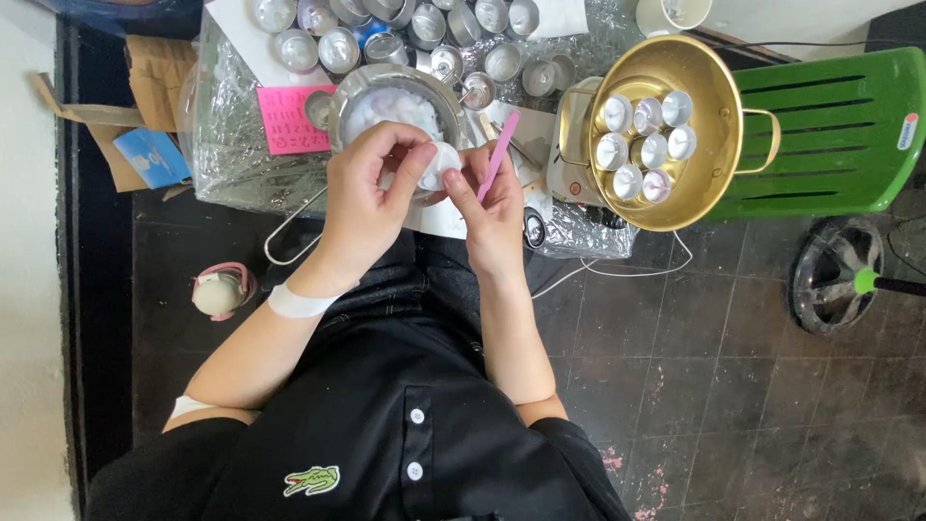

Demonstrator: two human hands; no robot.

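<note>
My left hand [371, 193] and my right hand [492, 207] meet over the near rim of a metal bowl [359, 89] that holds white wax-like material. Between their fingertips they pinch a small white lump [443, 164]. My right hand also holds a pink stick [501, 152] that points up and away from me. A white band sits on my left wrist. Both hands are closed around what they hold.
Several small empty metal cups [340, 48] stand on clear plastic sheeting behind the bowl, beside a pink paper note [287, 118]. A gold two-handled pan [709, 183] with several filled cups sits on the right, next to a green plastic chair [834, 135]. A fan base [834, 275] stands on the dark tiled floor.
</note>
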